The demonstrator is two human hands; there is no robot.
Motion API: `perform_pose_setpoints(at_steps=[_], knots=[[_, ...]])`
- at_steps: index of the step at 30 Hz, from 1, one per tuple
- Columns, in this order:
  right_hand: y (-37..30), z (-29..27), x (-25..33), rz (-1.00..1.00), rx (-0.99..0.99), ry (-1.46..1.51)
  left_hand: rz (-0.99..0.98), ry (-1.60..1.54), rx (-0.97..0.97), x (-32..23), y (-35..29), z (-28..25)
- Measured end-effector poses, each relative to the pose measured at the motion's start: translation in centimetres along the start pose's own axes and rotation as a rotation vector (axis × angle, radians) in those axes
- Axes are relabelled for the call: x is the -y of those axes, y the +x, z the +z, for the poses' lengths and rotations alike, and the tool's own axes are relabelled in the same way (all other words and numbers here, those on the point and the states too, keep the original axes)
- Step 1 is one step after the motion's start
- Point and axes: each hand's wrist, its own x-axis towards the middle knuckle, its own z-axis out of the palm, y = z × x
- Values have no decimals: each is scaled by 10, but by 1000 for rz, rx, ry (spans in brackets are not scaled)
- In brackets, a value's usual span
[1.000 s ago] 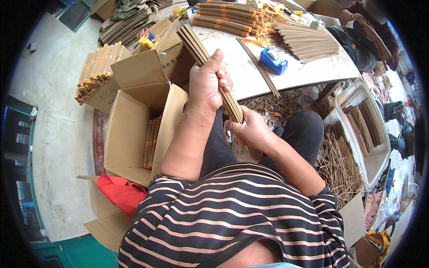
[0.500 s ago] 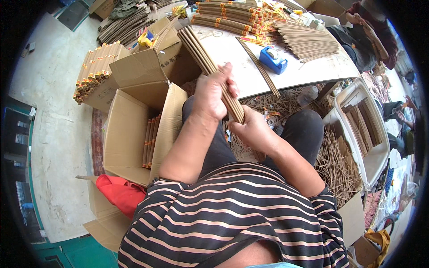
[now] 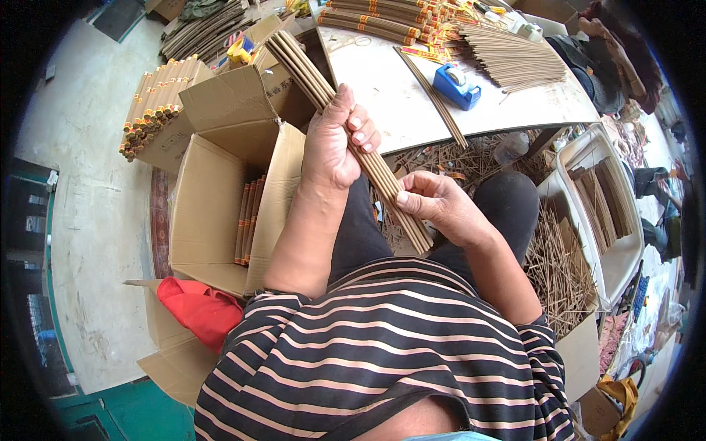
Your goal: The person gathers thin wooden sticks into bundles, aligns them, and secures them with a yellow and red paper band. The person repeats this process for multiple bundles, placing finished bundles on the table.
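Note:
A slanting bundle of brown incense sticks [image 3: 300, 67] lies across both hands above my lap. My left hand [image 3: 334, 143] wraps around its middle, thumb on top. Near the lower end, my right hand [image 3: 445, 207] pinches the edge of the bundle between thumb and fingers. On the white table [image 3: 368, 73] beyond, a few loose sticks [image 3: 432, 95] lie beside a blue tape dispenser [image 3: 457, 92]. A fanned pile of bare sticks [image 3: 515, 57] rests farther right, and banded bundles [image 3: 368, 22] are stacked at the back.
On the left stands an open cardboard box [image 3: 202, 220] holding several banded bundles [image 3: 250, 220]. More bundles [image 3: 154, 106] are piled behind it. A red cloth [image 3: 197, 312] hangs nearby. To the right are a heap of loose sticks [image 3: 555, 283] and a white tub [image 3: 629, 261].
The bundle has slid down through my hands, its lower end now well past my right hand. My right hand has moved slightly right and loosened to a fingertip pinch; my left hand shifted left.

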Motion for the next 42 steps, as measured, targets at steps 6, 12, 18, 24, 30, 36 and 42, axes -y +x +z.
perform_pose_setpoints(at_steps=[6,12,18,24,30,36,42], knots=[[-4,1,3,17,-12,-43,-39,-77,77,0,2,-9],[-4,3,3,23,-18,-26,-44,-59,66,0,1,-10],[-2,6,7,4,19,-4,-63,-38,103,0,0,-10],[1,3,0,-29,-15,-75,-42,-20,83,1,-1,-10],[4,6,-2,0,2,-24,-64,-20,142,2,0,-12],[2,7,4,15,-41,-42,-45,-34,104,2,-1,-15],[0,7,7,27,-41,-30,-52,-106,165,1,0,-18]])
